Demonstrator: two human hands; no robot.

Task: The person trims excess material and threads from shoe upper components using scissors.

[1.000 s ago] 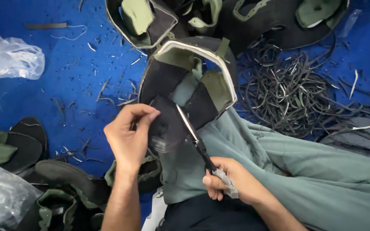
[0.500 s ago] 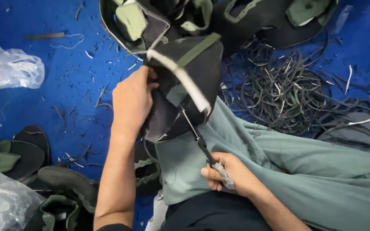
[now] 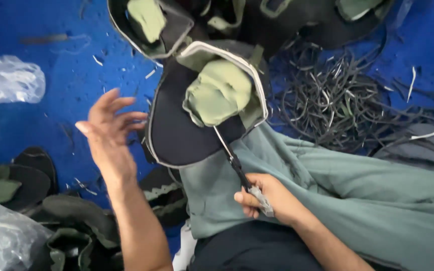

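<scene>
Blue floor (image 3: 51, 105) fills the view, flecked all over with pale snippets (image 3: 98, 60). Upper left, a crumpled clear bag (image 3: 8, 83) lies on it, and a thin dark strip (image 3: 43, 38) sits above that. Right of centre, a tangled heap of dark cord trimmings (image 3: 347, 100) spreads across the blue, with a pale curved strip (image 3: 430, 133) at its edge. Lower left, black and green fabric pieces (image 3: 21, 180) lie stacked, touching one another, and another clear bag (image 3: 3, 236) rests in the corner. Along the top edge, more black and green pieces (image 3: 302, 20) crowd together.
</scene>
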